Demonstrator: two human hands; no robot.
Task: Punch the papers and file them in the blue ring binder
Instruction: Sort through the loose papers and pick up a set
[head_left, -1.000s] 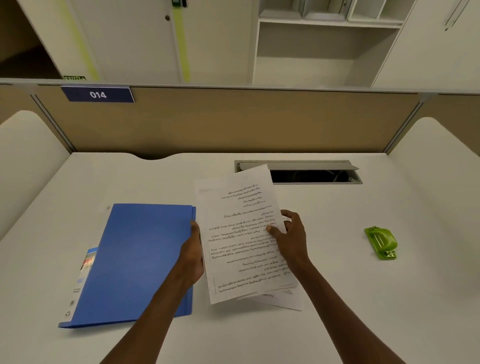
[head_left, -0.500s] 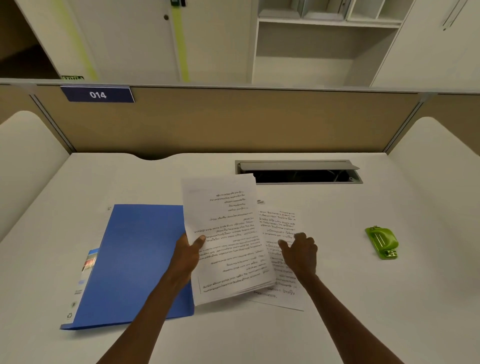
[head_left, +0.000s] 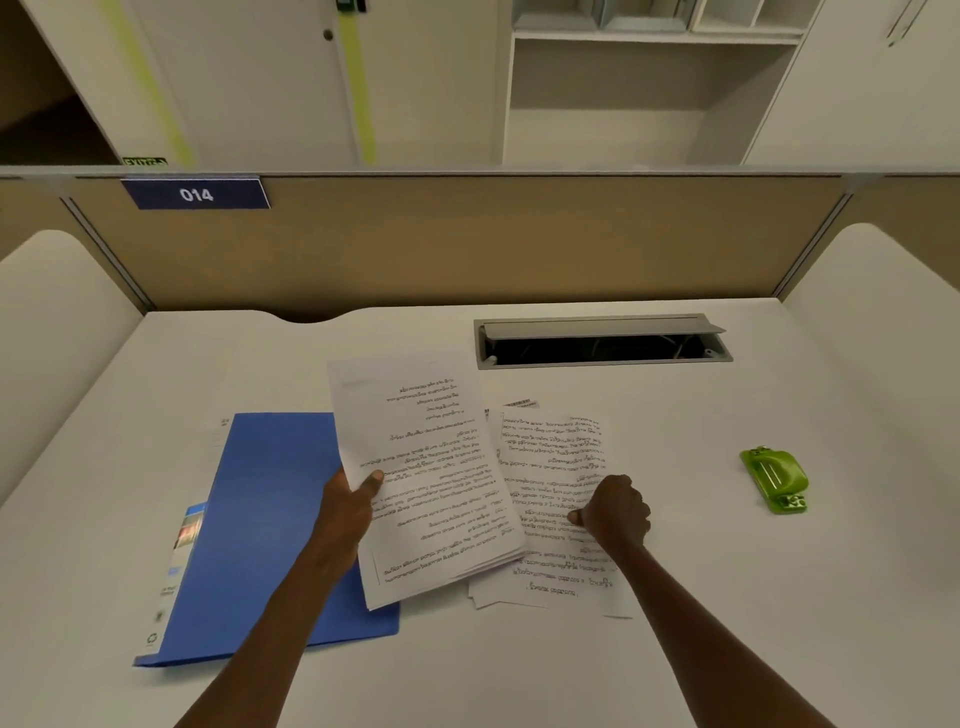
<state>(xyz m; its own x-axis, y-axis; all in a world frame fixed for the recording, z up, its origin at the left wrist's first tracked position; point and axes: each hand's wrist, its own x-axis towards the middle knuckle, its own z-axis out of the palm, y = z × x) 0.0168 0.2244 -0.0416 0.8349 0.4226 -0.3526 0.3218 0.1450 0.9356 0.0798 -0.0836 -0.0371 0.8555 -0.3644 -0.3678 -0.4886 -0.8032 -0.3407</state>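
**A partitioned desk in a pale office**

A white desk (head_left: 675, 597) fills the lower frame, with a grey cable hatch (head_left: 602, 340) open at centre right, dark inside. A tan partition (head_left: 467, 244) crosses the middle, bearing a navy plate (head_left: 196, 194) reading 014 at upper left. Neighbouring white desks (head_left: 57, 332) curve in at both edges. Above, white cupboard doors (head_left: 249, 78) carry yellow-green stripes, and open white shelving (head_left: 649, 88) sits at upper right. The light is soft and even.
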